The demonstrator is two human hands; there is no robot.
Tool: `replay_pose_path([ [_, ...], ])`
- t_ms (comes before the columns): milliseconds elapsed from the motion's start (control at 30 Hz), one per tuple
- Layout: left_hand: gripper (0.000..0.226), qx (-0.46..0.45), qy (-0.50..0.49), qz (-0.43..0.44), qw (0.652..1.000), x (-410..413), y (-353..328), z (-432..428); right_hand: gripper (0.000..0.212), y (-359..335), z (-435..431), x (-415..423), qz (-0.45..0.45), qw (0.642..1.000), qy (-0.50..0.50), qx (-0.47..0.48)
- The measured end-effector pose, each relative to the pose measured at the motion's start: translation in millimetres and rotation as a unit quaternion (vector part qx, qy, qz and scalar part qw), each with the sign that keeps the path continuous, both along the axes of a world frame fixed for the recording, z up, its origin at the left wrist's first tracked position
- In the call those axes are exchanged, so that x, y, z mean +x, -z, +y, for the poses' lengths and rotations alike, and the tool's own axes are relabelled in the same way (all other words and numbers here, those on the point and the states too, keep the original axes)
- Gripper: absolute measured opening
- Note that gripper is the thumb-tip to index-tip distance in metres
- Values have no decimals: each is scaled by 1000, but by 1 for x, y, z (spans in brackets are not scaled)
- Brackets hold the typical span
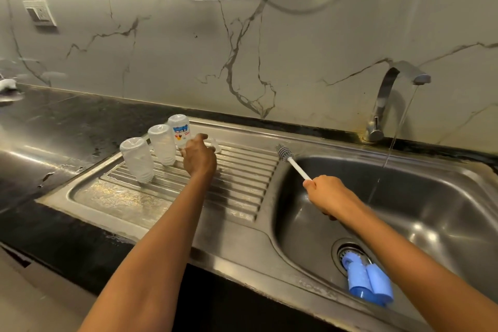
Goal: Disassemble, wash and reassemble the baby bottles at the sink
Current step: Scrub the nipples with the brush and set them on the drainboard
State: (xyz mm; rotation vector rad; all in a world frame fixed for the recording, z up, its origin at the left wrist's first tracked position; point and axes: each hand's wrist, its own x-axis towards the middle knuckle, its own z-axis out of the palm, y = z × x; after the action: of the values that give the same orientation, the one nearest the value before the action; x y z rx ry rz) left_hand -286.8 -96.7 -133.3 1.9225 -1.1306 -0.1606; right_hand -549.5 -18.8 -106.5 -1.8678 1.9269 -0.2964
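On the far left the dark stone counter (pixel 67 121) runs up to the ribbed steel draining board (pixel 237 183) of the sink. Three clear plastic baby bottle bodies stand upside down there in a diagonal row: the nearest one (pixel 137 159) leaning a little, the middle one (pixel 162 144) just behind it, and the farthest one (pixel 179 131), which carries a blue and red printed picture. The person's left hand (pixel 199 160) reaches over the board just beside that printed bottle, fingers curled downward over a small clear piece (pixel 214 145); whether it actually grips the piece I cannot tell. Further right, the right hand (pixel 324 193) is closed around the white handle of a bottle brush with a grey bristle head (pixel 285 152), the head pointing up and left over the edge between board and basin. Behind it, the curved chrome tap (pixel 388 100) lets a thin stream of water fall into the stainless steel basin (pixel 431 210). Down by the drain lie two blue plastic bottle caps (pixel 367 281), touching one another.
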Motion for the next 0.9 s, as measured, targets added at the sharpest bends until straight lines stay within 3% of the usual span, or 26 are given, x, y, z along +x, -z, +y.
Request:
replay_pose_path([
  [133, 33, -27, 37, -8, 999, -40, -10, 6, 40, -6, 5, -23, -5, 999, 51, -6],
  [500, 20, -31, 210, 83, 974, -174, 1, 21, 41, -3, 42, -124, -6, 989, 146, 11],
  [633, 14, 9, 279, 38, 960, -204, 13, 23, 40, 8, 53, -154, -35, 983, 180, 25],
  [800, 10, 118, 394, -27, 911, -233, 36, 22, 38, 23, 61, -177, -15, 980, 194, 51],
  [900, 18, 206, 468, -118, 851, -252, 51, 21, 31, 33, 62, -183, 0, 980, 188, 66],
])
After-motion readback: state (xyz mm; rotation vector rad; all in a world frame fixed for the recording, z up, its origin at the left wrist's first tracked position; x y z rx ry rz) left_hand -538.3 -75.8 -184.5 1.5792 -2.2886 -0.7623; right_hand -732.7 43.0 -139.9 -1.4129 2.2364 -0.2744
